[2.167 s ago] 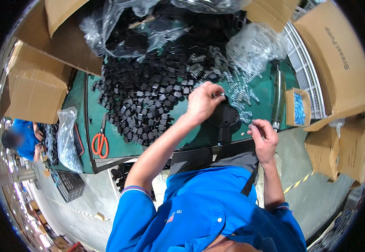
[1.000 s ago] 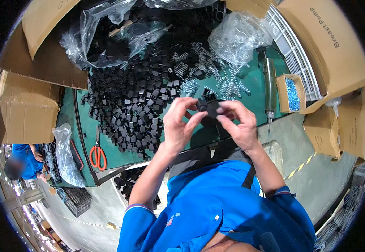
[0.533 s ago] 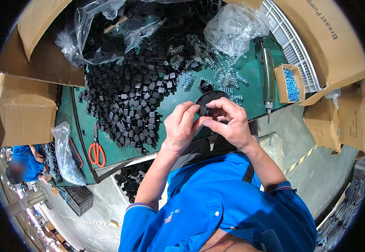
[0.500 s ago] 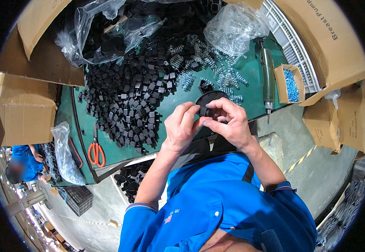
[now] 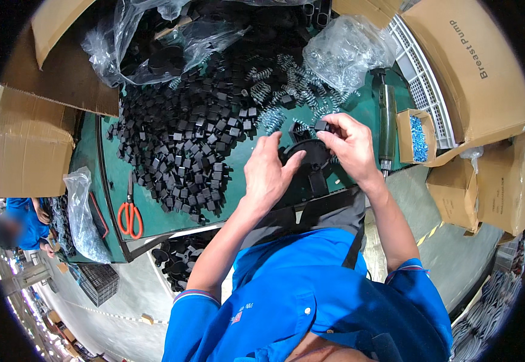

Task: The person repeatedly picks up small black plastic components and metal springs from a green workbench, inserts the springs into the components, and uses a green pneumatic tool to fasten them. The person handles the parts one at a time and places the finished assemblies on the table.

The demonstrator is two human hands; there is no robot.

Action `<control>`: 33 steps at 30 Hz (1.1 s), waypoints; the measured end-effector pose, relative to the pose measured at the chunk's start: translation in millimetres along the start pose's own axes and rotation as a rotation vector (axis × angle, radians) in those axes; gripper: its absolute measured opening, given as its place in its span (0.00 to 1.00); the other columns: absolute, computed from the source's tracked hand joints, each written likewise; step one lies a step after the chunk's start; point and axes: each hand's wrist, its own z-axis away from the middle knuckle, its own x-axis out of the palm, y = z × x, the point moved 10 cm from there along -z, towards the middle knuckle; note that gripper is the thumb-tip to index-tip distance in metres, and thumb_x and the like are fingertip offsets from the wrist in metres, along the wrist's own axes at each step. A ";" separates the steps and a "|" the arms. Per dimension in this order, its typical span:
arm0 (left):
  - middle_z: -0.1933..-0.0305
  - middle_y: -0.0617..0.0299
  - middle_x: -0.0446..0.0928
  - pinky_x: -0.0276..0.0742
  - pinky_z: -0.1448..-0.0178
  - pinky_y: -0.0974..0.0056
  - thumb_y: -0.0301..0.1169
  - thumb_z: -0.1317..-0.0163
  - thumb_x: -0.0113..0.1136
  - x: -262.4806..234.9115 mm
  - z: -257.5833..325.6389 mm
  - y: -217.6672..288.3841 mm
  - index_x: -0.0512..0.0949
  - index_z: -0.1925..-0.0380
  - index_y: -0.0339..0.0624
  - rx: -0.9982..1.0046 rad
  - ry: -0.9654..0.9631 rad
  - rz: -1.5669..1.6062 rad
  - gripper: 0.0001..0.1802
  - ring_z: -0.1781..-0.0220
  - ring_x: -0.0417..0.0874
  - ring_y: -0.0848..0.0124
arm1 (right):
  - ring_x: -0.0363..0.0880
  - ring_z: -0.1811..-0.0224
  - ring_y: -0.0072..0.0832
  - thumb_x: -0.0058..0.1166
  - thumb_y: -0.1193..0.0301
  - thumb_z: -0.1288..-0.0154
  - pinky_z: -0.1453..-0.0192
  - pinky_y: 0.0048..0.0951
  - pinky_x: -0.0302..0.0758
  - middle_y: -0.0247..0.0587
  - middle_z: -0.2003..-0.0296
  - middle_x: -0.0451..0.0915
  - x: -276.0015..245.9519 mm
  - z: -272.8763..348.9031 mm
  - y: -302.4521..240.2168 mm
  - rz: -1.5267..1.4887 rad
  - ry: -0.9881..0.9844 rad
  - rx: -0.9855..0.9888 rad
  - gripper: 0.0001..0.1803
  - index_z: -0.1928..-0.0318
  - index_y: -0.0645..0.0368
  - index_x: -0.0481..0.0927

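Observation:
My left hand (image 5: 270, 170) rests its fingertips on a round black plastic fixture (image 5: 312, 158) at the front edge of the green workbench (image 5: 111, 175). My right hand (image 5: 348, 145) pinches a small black square part (image 5: 321, 125) just above that fixture. A big heap of the same black square parts (image 5: 193, 145) lies to the left of my hands. Loose silver coil springs (image 5: 286, 90) are scattered just beyond the fixture.
Red-handled scissors (image 5: 130, 212) lie at the bench's left front. A grey power screwdriver (image 5: 387, 123) lies right of my right hand, beside a small box of blue screws (image 5: 418, 137). Clear bags (image 5: 347, 45) and cardboard boxes (image 5: 30, 151) ring the bench. Another person in blue (image 5: 24, 223) works far left.
My hands, held together near my chest half a second ago, have moved out over the fixture. The right hand now holds a black square part above it; the left touches the fixture's rim.

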 end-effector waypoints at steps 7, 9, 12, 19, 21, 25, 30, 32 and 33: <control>0.53 0.47 0.82 0.79 0.48 0.54 0.44 0.45 0.71 23.6 -11.5 -15.2 0.76 0.44 0.33 -0.099 -0.105 -0.022 0.33 0.56 0.85 0.54 | 0.83 0.66 0.42 0.65 0.68 0.46 0.59 0.38 0.77 0.50 0.66 0.83 18.6 -24.6 3.0 0.309 -0.167 0.002 0.15 0.60 0.65 0.83; 0.53 0.47 0.83 0.79 0.47 0.55 0.42 0.45 0.71 27.1 -12.9 -17.8 0.76 0.43 0.33 -0.119 -0.124 -0.010 0.33 0.55 0.85 0.55 | 0.83 0.65 0.43 0.64 0.67 0.46 0.59 0.39 0.77 0.49 0.66 0.83 25.0 -27.0 1.8 0.352 -0.195 -0.006 0.14 0.62 0.65 0.83; 0.54 0.48 0.83 0.79 0.46 0.58 0.37 0.46 0.71 33.3 -16.5 -21.6 0.75 0.42 0.31 -0.182 -0.195 0.083 0.33 0.54 0.85 0.59 | 0.82 0.65 0.43 0.64 0.67 0.46 0.59 0.40 0.77 0.48 0.67 0.82 34.4 -30.4 -1.3 0.389 -0.216 -0.048 0.14 0.62 0.64 0.82; 0.62 0.63 0.82 0.77 0.54 0.69 0.31 0.42 0.67 58.2 -11.2 -46.7 0.77 0.46 0.27 -0.624 -0.262 1.151 0.25 0.62 0.82 0.74 | 0.81 0.69 0.38 0.67 0.67 0.46 0.63 0.36 0.77 0.43 0.68 0.81 33.7 -14.1 -3.1 0.317 0.009 -0.123 0.13 0.63 0.62 0.83; 0.60 0.64 0.82 0.78 0.53 0.67 0.31 0.37 0.60 59.3 2.1 -47.6 0.78 0.49 0.33 -0.766 -0.397 1.457 0.19 0.61 0.83 0.73 | 0.79 0.72 0.32 0.68 0.69 0.46 0.66 0.32 0.76 0.42 0.69 0.82 29.5 -7.0 1.1 0.127 0.017 -0.100 0.13 0.62 0.63 0.83; 0.63 0.70 0.80 0.79 0.53 0.66 0.32 0.32 0.61 60.5 32.4 -29.5 0.80 0.51 0.41 -0.548 -0.574 1.573 0.12 0.64 0.79 0.78 | 0.74 0.70 0.14 0.66 0.76 0.42 0.65 0.20 0.72 0.32 0.69 0.80 32.0 16.4 -8.4 -0.102 -0.053 -0.045 0.09 0.61 0.67 0.83; 0.54 0.65 0.81 0.78 0.52 0.70 0.38 0.33 0.65 51.9 62.1 -29.8 0.78 0.46 0.40 -0.458 -0.309 1.317 0.20 0.57 0.81 0.77 | 0.72 0.74 0.16 0.67 0.76 0.45 0.70 0.22 0.70 0.34 0.70 0.80 36.6 46.7 -5.0 -0.299 -0.035 0.003 0.09 0.62 0.65 0.84; 0.50 0.62 0.81 0.79 0.50 0.69 0.40 0.32 0.64 54.3 68.7 -33.3 0.77 0.44 0.38 -0.402 -0.329 1.352 0.23 0.54 0.82 0.75 | 0.71 0.75 0.16 0.67 0.77 0.45 0.71 0.22 0.69 0.34 0.71 0.79 35.7 55.4 -7.2 -0.328 -0.032 0.007 0.09 0.62 0.65 0.84; 0.51 0.62 0.81 0.79 0.50 0.69 0.39 0.32 0.63 54.3 72.3 -31.1 0.78 0.44 0.38 -0.408 -0.339 1.380 0.21 0.54 0.81 0.75 | 0.71 0.75 0.16 0.67 0.77 0.45 0.71 0.22 0.69 0.34 0.71 0.79 33.8 59.3 -13.8 -0.291 -0.038 -0.029 0.09 0.63 0.65 0.84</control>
